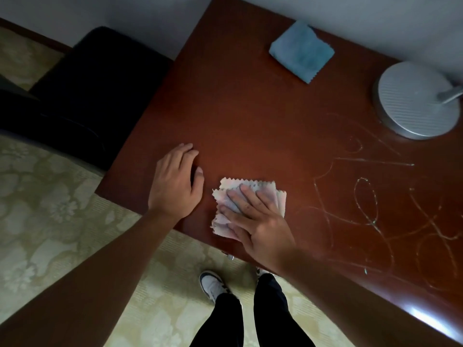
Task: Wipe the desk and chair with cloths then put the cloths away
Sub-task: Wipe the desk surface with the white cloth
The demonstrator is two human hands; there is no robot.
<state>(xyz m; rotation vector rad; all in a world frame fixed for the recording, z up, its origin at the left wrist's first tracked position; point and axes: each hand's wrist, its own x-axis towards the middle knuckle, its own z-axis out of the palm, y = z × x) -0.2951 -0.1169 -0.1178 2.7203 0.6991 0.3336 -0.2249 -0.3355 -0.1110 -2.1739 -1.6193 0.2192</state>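
Observation:
A reddish-brown wooden desk (250,116) fills the upper right of the view. My right hand (258,221) presses flat, fingers straight, on a folded pink-white cloth (268,190) near the desk's front edge. My left hand (175,181) rests on the desk just left of that cloth, fingers relaxed and holding nothing. A folded blue cloth (302,52) lies at the back of the desk by the wall. A dark chair (82,91) stands to the left of the desk. Pale squiggly marks (368,196) streak the desk's right part.
A round grey lamp base (417,98) with a stem sits at the desk's back right. A white wall runs behind the desk. Patterned beige carpet (50,221) covers the floor, where my legs and shoes (213,284) show below the desk edge.

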